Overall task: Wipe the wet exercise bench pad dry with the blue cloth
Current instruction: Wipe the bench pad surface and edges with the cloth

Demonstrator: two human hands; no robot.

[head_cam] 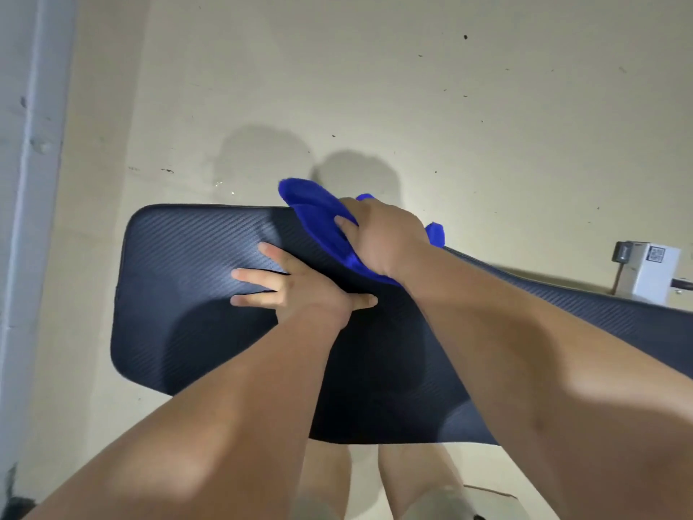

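Note:
The black bench pad (180, 294) with a woven carbon-fibre pattern fills the middle of the view, its rounded end to the left. My left hand (300, 290) lies flat on the pad's centre, fingers spread and pointing left. My right hand (382, 238) grips the bunched blue cloth (318, 219) and presses it against the pad's far edge. Part of the cloth sticks out past that edge and another bit shows behind my wrist. My forearms hide much of the pad's near side.
A beige floor (412, 88) with dark specks lies beyond the pad, with a damp patch (262, 159) just past the far edge. A white box-like part with a metal knob (652, 268) stands at the right. A pale wall or post (33, 182) runs down the left.

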